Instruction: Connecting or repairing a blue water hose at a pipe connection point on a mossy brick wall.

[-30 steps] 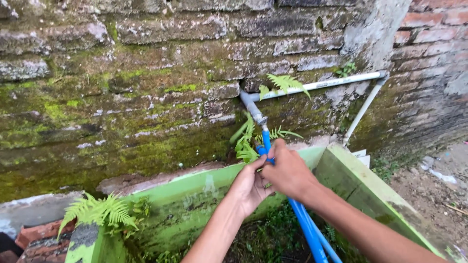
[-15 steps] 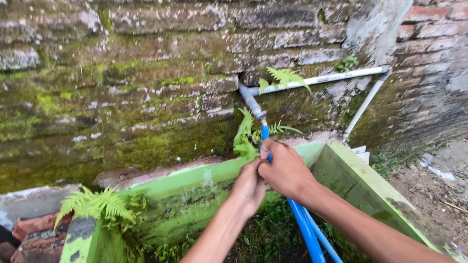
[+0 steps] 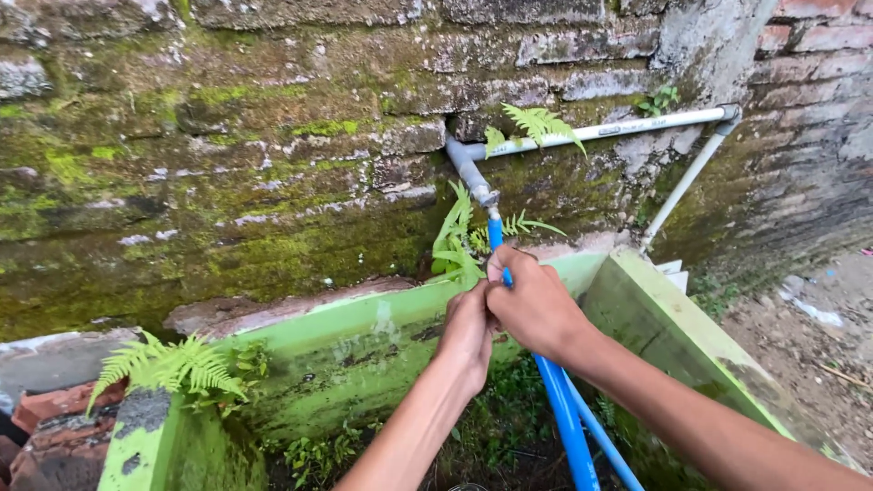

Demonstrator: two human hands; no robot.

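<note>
Both hands, the right hand (image 3: 536, 305) and the left hand (image 3: 468, 332), hold tight around the blue hose (image 3: 564, 409) under the grey tap (image 3: 471, 177).

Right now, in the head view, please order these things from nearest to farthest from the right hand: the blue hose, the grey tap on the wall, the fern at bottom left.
1. The blue hose: the right hand grips it, just below the tap.
2. The grey tap: above the hand, coming out of the mossy wall.
3. The fern: far to the left, at the trough's corner.
</note>
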